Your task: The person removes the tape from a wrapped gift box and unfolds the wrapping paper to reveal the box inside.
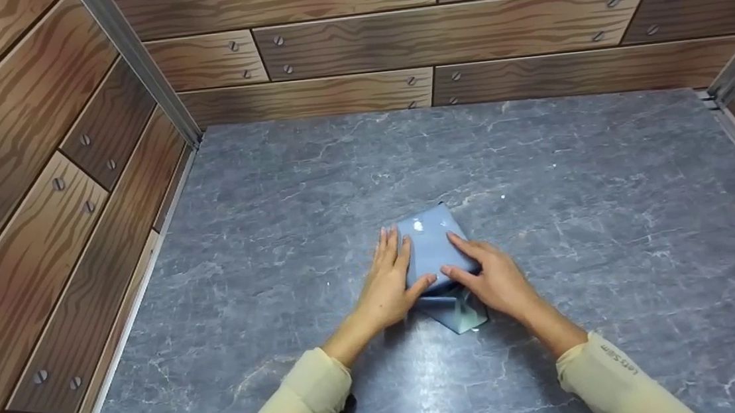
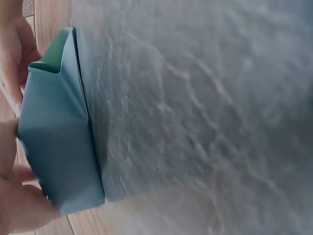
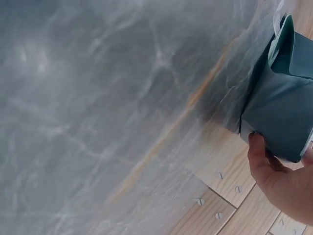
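A box-shaped packet in blue paper [image 1: 434,244] lies on the table between both hands, its top smooth with a shiny white spot. From its near end a loose paper flap [image 1: 467,314] sticks out, pale green on the inside. My left hand [image 1: 388,288] holds the left side, fingers along the edge and thumb at the near corner. Across from it, my right hand [image 1: 497,278] grips the right near corner, thumb and index finger on top. The left wrist view shows the folded blue end [image 2: 63,132]; in the right wrist view the green-lined fold [image 3: 281,56] stands up.
The grey marbled tabletop [image 1: 264,242] surrounds the packet, with a small white scrap [image 1: 502,196] beyond it to the right. Wood-patterned panels [image 1: 445,33] stand along the back and sides, with metal posts [image 1: 142,66] at the corners.
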A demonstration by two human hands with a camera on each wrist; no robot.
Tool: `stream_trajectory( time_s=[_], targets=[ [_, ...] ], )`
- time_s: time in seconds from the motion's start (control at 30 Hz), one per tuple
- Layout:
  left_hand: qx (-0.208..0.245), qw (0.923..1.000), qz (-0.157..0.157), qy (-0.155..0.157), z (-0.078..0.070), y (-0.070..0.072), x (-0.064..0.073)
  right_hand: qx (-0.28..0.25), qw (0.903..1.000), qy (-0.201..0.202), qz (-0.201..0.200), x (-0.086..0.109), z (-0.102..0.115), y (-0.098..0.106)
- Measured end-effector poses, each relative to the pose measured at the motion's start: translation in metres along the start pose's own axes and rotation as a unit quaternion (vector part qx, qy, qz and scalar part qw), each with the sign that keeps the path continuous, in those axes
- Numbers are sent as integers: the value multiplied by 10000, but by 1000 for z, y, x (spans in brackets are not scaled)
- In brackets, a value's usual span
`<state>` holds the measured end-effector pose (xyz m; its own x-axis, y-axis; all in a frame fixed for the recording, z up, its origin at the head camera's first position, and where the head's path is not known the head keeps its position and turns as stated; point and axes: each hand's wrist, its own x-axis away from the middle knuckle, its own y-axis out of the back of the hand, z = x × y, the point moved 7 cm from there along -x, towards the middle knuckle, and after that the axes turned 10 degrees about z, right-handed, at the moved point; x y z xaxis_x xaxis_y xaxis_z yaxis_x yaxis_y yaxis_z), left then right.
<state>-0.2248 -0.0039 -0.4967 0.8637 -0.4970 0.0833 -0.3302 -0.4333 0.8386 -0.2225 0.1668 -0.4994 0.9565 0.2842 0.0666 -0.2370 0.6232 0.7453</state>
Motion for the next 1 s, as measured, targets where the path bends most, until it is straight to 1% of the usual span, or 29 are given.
stream_trajectory(
  time_s=[0.07,0.17,0.23,0.27,0.33,0.4,0.5,0.57,0.63,0.73,0.8,0.9,1.0],
  targets=[
    [32,9994,301,-157,1,-1,-3,-74,10000,36,-6,-2,-2,3],
    [57,9954,828,-487,5,-1,-8,-181,9998,78,-75,-7,-5,8],
    [99,9919,1085,-653,7,-1,-9,-237,9997,24,-73,-10,-8,8],
    [139,9908,1153,-692,8,0,-9,-251,9997,-26,-34,-11,-9,7],
    [230,9904,1183,-680,9,0,-9,-257,9995,-152,100,-13,-12,4],
    [270,9919,1082,-615,7,-1,-8,-296,9991,-255,187,-13,-15,2],
    [198,9950,854,-484,2,-4,-8,-412,9986,-284,150,-13,-15,2],
    [160,9961,787,-377,-1,-6,-9,-491,9986,-179,5,-13,-14,4],
    [110,9963,788,-323,-3,-7,-10,-588,9980,-29,-243,-14,-12,8],
    [88,9954,887,-351,-2,-7,-10,-738,9947,136,-697,-17,-10,14],
    [70,9945,954,-425,-1,-6,-11,-842,9919,154,-933,-19,-11,18],
    [137,9931,1060,-473,1,-5,-10,-964,9897,128,-1047,-23,-11,19],
    [148,9929,1063,-517,3,-6,-11,-1079,9882,117,-1079,-25,-13,20]
  ],
)
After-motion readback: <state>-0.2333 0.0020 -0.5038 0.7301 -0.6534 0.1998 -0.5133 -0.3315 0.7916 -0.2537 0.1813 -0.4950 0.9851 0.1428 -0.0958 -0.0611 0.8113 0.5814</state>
